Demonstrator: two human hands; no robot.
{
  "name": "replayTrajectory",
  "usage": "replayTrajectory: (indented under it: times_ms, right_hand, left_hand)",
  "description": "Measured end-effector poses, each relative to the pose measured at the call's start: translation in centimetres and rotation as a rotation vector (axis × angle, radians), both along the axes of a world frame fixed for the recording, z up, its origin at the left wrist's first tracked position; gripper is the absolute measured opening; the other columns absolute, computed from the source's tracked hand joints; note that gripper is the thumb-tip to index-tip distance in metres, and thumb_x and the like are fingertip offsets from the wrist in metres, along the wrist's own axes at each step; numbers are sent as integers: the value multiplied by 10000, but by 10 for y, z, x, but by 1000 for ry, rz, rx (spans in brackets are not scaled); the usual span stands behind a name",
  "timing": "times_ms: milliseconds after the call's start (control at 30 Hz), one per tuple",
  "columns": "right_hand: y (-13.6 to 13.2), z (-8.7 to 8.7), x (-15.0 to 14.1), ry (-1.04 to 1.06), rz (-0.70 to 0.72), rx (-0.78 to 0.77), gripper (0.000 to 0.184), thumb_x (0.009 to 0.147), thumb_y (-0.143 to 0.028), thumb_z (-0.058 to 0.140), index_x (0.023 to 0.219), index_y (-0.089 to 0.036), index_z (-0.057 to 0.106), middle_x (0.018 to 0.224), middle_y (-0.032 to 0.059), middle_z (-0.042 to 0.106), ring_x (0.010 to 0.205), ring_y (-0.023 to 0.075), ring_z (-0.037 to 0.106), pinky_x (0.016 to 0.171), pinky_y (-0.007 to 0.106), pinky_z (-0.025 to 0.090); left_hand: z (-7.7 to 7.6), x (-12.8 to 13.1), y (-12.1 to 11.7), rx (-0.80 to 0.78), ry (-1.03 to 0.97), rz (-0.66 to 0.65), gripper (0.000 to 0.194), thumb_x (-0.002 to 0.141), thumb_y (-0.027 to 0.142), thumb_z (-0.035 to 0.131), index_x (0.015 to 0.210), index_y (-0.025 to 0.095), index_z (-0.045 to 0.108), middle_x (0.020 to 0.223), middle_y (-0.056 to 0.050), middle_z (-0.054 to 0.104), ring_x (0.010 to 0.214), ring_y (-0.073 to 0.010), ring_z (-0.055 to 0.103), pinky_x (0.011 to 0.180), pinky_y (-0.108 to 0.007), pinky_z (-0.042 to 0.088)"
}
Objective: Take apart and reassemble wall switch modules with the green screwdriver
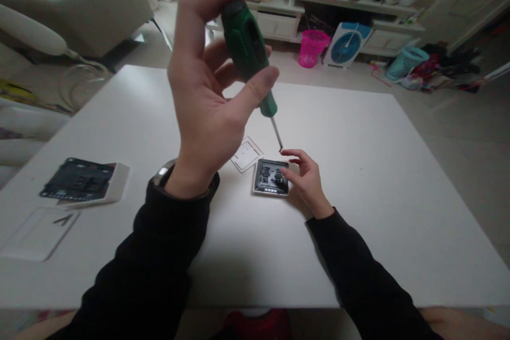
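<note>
My left hand (211,101) is raised over the table, wrapped round the green handle of a screwdriver (250,48). The shaft slants down to the right, with a small dark bit, perhaps a screw, at its tip. My right hand (306,178) is beside that tip, index finger close to it and thumb apart, over the edge of a square panel. This panel (271,189), like a wall switch or socket, lies with a dark inner face upward in a white rim. Whether my thumb touches it I cannot tell. A thin white square frame (246,155) lies behind it.
On the left of the white table (382,255) a dark square plate (79,179) leans on a white box (118,183). Nearer me is a white cover (35,234) with small dark strips (62,219). Beyond the table stand a pink basket (313,49) and a blue fan (346,47).
</note>
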State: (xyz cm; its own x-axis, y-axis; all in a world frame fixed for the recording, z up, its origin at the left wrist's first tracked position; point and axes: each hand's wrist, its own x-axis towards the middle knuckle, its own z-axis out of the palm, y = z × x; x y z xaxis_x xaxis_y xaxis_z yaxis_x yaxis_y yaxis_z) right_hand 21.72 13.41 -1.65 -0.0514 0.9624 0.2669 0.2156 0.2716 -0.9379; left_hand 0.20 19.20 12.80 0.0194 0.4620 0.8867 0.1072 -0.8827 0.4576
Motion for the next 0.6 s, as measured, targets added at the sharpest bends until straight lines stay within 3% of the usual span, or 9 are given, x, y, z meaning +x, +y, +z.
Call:
replayTrajectory:
  times_ms: [233,467,600]
  right_hand:
    - [-11,14,-11,-575,174,273,805,736,-513,916,1414,-261,564,1380,152,652,1299,376,598,1115,601,494]
    - [-16,21,-16,-714,191,159,740,745,-459,884,1375,-219,578,1253,154,623,1137,363,603,999,583,558]
    - [-16,24,-14,-649,213,114,685,722,-417,901,1317,-250,605,1226,123,610,1128,346,596,1011,568,559]
  left_hand:
    - [9,-14,0,66,52,50,410,1019,417,729,1387,311,583,1447,23,517,1110,-131,681,953,-205,590]
    - [12,-6,-10,10,32,116,337,1011,230,715,1313,312,590,1407,43,549,1096,-143,681,911,-222,618]
    - [9,-7,-6,71,-21,56,370,989,194,734,1321,282,597,1397,14,545,1084,-158,698,909,-241,640]
